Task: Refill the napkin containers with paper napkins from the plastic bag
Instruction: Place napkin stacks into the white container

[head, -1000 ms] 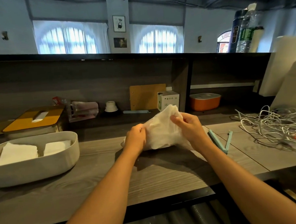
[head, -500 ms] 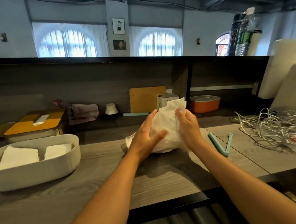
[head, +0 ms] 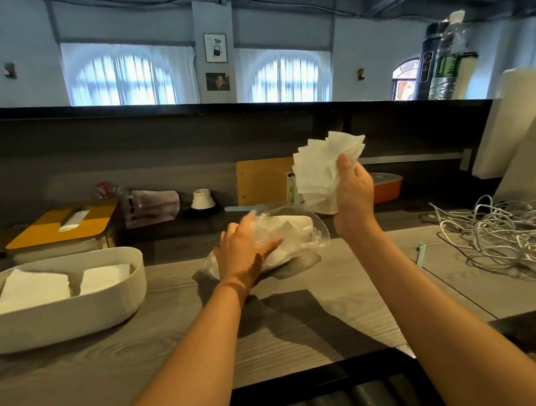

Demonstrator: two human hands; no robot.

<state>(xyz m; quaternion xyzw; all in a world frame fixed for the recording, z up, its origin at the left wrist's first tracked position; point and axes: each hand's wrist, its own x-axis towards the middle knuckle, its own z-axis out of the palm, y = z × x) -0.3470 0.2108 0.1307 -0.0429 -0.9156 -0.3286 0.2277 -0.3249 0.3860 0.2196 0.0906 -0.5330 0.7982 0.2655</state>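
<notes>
Resting on the wooden counter [head: 175, 344], two bare arms reach out from 6 o'clock. The left hand [head: 243, 250] lies on the clear plastic bag [head: 296, 233] in the middle of the counter, fingers spread out flat and pressing it down. White napkins show inside the bag. The right hand [head: 353, 194] is up in the air at 1 o'clock from the bag, fingers curled tight round a fanned bunch of paper napkins [head: 319, 171]. Over at 9 o'clock sits the white napkin container [head: 74, 325], well apart from the bag, with two piles of napkins in it. At 3 o'clock lies a messy heap of grey cables [head: 511, 233]. Farther back, at 10 o'clock, is a yellow-topped box [head: 61, 229].
</notes>
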